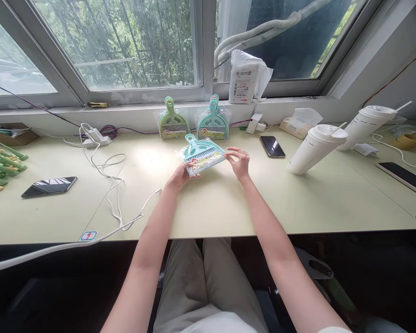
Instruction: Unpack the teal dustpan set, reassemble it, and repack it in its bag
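Note:
A teal dustpan and brush set (201, 157) in clear plastic wrap is held tilted a little above the middle of the table, its handle pointing away from me. My left hand (180, 175) is closed on its near left corner, thumb on top and fingers beneath. At the right corner, my right hand (240, 163) pinches the edge of the wrap between thumb and fingertips. Just behind, a stack of wrapped green dustpan sets (174, 124) and a stack of teal ones (213, 122) stand upright against the window ledge.
Phones (272, 146) (49, 187) lie on both sides of the table (211, 212). White lidded cups (315, 150) stand at the right, near a tissue pack (301, 124). A loose white cable (118, 185) and power strip (97, 141) are on the left, beside green woven pieces (2, 169).

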`<state>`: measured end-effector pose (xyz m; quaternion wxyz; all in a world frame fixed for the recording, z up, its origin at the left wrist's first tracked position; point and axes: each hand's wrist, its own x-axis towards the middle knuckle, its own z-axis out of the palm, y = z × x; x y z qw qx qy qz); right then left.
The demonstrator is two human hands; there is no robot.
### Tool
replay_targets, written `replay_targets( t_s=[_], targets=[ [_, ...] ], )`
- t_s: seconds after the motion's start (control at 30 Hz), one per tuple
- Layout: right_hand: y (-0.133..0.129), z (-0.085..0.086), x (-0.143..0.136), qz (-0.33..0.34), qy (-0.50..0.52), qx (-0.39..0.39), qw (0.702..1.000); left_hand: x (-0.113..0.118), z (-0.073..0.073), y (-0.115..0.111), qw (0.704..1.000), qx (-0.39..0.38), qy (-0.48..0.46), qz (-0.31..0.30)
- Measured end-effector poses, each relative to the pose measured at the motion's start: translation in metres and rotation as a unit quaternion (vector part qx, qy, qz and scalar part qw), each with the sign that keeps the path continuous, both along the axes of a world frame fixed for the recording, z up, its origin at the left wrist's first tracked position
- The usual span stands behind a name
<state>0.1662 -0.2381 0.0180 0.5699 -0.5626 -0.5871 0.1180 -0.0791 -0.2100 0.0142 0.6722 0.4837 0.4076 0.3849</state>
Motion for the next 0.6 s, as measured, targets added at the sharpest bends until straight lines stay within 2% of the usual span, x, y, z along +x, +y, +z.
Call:
replay_targets(
  t_s=[0.13, 0.33, 0.47, 0.6],
  targets=[
    [0.001, -0.001, 0.001, -0.012, 0.005, 0.000, 1.000, -0.001, 0.000, -0.001, 0.999, 0.002, 0.025, -0.034],
    [0.007, -0.009, 0.003, -0.028, -0.003, -0.002, 1.000, 0.000, 0.008, -0.010, 0.994, 0.021, 0.025, -0.100],
    [0.008, -0.012, 0.002, 0.020, 0.058, 0.001, 0.998, -0.001, 0.012, -0.013, 0.991, 0.036, 0.025, -0.128],
    [0.007, -0.014, 0.000, 0.065, 0.150, -0.034, 0.986, -0.005, 0.011, -0.013, 0.989, 0.041, 0.031, -0.137]
  ],
)
